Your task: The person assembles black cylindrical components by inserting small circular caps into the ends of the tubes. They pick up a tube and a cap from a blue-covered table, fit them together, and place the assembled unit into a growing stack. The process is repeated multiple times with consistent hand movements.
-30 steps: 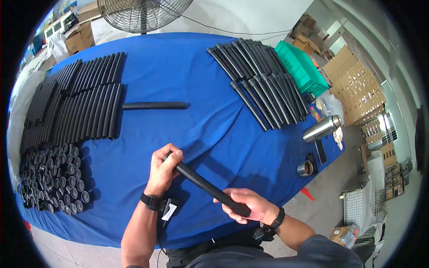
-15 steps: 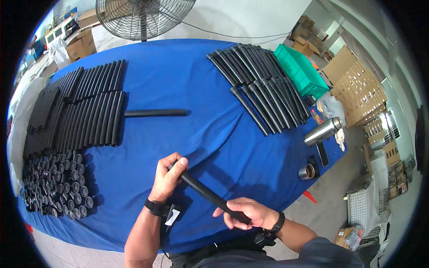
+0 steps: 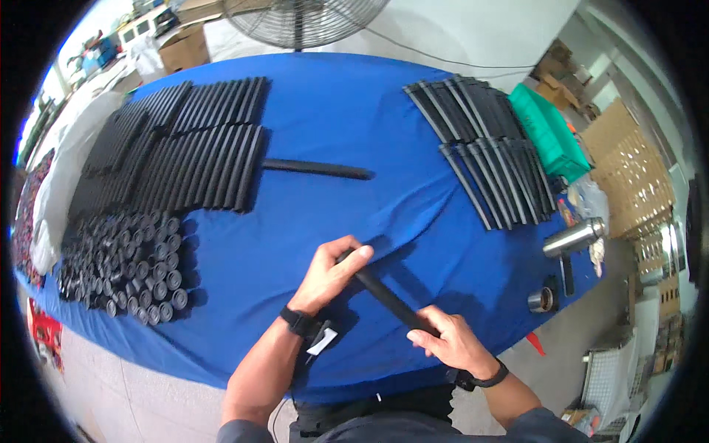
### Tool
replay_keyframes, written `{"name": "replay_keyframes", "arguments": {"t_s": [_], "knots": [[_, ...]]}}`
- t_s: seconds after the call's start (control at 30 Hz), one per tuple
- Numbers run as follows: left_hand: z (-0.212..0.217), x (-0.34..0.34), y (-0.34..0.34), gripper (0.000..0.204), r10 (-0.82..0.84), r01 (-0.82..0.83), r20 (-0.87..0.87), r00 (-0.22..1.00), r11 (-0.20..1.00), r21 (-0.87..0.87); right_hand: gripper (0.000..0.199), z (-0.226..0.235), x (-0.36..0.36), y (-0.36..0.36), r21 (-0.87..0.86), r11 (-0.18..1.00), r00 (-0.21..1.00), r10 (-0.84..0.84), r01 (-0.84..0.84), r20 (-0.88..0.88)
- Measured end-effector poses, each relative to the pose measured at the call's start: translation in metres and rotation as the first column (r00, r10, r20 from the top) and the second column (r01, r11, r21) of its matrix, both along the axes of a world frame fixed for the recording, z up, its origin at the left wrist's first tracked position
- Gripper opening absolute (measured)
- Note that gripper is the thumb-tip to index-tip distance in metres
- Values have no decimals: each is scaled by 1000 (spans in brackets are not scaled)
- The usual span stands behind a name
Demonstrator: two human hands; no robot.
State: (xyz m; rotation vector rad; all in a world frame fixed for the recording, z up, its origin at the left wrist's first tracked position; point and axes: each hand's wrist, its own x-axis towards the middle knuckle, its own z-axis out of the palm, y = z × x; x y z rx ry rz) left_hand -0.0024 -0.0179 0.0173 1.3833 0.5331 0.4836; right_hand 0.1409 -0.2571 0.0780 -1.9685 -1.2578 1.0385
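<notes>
Left hand (image 3: 325, 275) closed around upper end of black tube (image 3: 388, 297); right hand (image 3: 450, 343) gripping lower end, above blue surface (image 3: 332, 125).

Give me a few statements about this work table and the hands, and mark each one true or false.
1. Both hands grip one black tube. True.
2. The left hand is at the tube's far end. True.
3. The cloth on the table is red. False: it is blue.
4. The metal flask stands upright. False: it lies on its side.
5. A single black tube lies apart from the rows. True.
6. The right hand holds nothing. False: it grips the tube's near end.
</notes>
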Motion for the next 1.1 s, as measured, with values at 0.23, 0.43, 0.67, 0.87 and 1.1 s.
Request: {"name": "replay_keyframes", "arguments": {"t_s": [0.23, 0.43, 0.67, 0.87, 1.1], "knots": [[-4, -2, -2, 40, -15, 59, 224, 974, 980, -189, 36, -4, 11, -6, -224, 972, 59, -221, -65, -974], [-1, 0, 0, 36, 10, -2, 68, 998, 992, -126, 33, 6, -2, 3, 162, 976, 901, 60, -142, 429], [-2, 0, -5, 28, 22, -10, 111, 994, 994, -107, 30, 49, 38, 27, -89, 921, 910, 389, -380, 145], [-11, 13, 0, 84, 88, -18, 337, 937, 978, -206, 29, 68, 113, 74, -40, 925, 801, 348, -377, 487], [-13, 11, 4, 65, -6, 25, 155, 988, 992, -122, 35, 80, 290, 208, -8, 1000, 481, -2, 19, 876]]}}
